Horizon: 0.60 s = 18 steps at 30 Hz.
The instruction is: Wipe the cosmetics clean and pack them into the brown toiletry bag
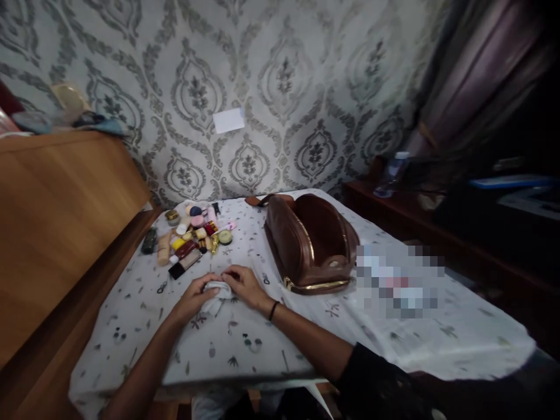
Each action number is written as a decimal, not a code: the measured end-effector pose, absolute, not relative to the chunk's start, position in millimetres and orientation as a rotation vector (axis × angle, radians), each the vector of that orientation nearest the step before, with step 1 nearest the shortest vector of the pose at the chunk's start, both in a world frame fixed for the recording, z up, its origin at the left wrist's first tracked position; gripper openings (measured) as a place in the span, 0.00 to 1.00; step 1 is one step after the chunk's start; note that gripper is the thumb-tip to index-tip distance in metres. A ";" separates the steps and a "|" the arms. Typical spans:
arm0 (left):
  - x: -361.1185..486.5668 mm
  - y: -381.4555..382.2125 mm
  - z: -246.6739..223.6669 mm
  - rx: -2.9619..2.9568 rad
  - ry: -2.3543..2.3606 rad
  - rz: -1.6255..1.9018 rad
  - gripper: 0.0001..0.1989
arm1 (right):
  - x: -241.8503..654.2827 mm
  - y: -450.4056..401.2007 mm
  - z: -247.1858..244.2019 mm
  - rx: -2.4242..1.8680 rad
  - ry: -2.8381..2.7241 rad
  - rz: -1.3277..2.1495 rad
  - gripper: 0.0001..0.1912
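Note:
My left hand [199,296] is closed on a crumpled white cloth [219,290], low over the patterned bed sheet. Its thumb lies across the near side of the fabric. From the right, my right hand [245,286] meets it, thumb and forefinger pinched at the cloth's upper edge; any small item between the fingertips is hidden. Just beyond my hands lies a pile of cosmetics [199,233], with bottles, jars and tubes. A brown leather toiletry bag [284,239] stands to the right, its zipped top spread wide and its dark inside showing.
The white printed sheet [245,367] covers the surface under everything. A wooden panel [65,192] rises on the left. To the right of the bag is a blurred-out patch [398,283]. A clear bottle [392,175] stands on a dark red ledge [371,201] at the back right.

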State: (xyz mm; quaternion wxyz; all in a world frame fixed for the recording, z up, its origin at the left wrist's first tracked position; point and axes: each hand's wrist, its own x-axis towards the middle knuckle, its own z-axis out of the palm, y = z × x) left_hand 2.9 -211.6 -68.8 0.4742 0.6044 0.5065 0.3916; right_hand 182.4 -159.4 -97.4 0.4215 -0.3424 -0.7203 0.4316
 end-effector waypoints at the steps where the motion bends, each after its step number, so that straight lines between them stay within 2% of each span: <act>1: 3.0 -211.8 -69.3 1.481 1.230 0.970 0.19 | 183.5 -159.5 -97.4 -0.842 -1.800 1.095 0.09; 18: 0.9 -213.4 -66.4 1.358 1.171 1.031 0.21 | 187.6 -159.0 -92.8 -0.835 -1.843 1.196 0.14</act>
